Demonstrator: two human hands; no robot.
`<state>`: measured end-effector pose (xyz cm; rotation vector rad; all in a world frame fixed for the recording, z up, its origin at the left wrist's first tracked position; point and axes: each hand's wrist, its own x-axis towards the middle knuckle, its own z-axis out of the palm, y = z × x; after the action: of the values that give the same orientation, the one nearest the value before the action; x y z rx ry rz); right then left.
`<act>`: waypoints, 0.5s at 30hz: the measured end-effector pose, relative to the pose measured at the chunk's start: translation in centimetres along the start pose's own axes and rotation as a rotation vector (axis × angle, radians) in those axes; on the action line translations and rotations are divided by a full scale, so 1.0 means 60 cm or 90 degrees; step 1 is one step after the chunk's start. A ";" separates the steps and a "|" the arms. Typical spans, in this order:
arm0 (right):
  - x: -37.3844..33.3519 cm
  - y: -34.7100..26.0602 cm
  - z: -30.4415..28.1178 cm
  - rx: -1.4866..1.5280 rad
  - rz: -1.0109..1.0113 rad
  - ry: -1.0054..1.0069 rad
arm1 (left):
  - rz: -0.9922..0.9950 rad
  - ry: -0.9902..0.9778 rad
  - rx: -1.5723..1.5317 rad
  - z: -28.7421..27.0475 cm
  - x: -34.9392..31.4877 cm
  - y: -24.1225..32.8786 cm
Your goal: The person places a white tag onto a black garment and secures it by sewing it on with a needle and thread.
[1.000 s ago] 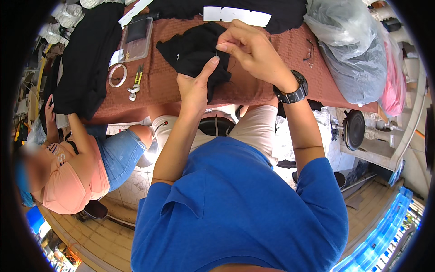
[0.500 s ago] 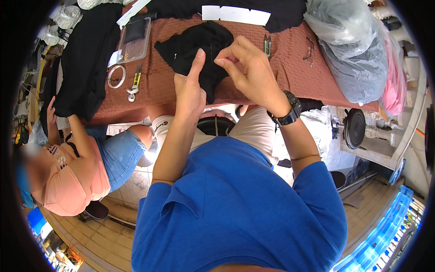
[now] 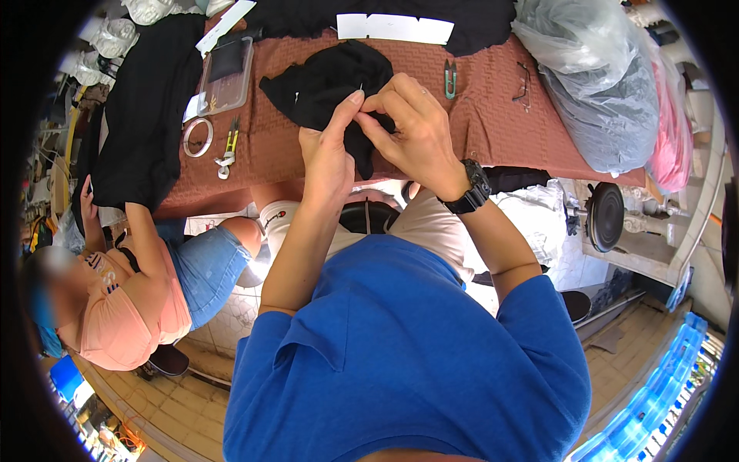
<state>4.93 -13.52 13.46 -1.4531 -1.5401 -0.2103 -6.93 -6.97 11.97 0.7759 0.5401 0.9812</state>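
A piece of black cloth (image 3: 323, 71) is bunched on the table in front of me. My left hand (image 3: 329, 150) grips its near edge, thumb on top and fingers curled round beneath. My right hand (image 3: 408, 127) is closed in a pinch, with thumb and forefinger meeting the left thumb tip. From that meeting point a thin, shiny needle (image 3: 362, 88) sticks up; the fingers cover most of it. A small white mark (image 3: 297, 98) shows on the cloth's left part.
Thread snips (image 3: 450, 79) and glasses (image 3: 525, 86) lie to the right, before bulging plastic bags (image 3: 593, 92). Left are yellow-handled cutters (image 3: 231, 142), a tape roll (image 3: 198, 138) and a clear box (image 3: 244, 85). A co-worker (image 3: 138, 285) sits at left, handling black fabric (image 3: 146, 108).
My right hand has moved left, and my left thumb has tipped toward it, so the fingertips now meet. Less of the needle shows.
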 end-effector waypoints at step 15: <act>0.032 0.052 -0.017 0.328 0.293 -0.190 | 0.009 -0.008 -0.010 -0.001 0.003 -0.003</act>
<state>8.44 -12.07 13.87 -1.4045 -1.3058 0.6563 -6.79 -6.88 11.77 0.7725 0.5151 0.9922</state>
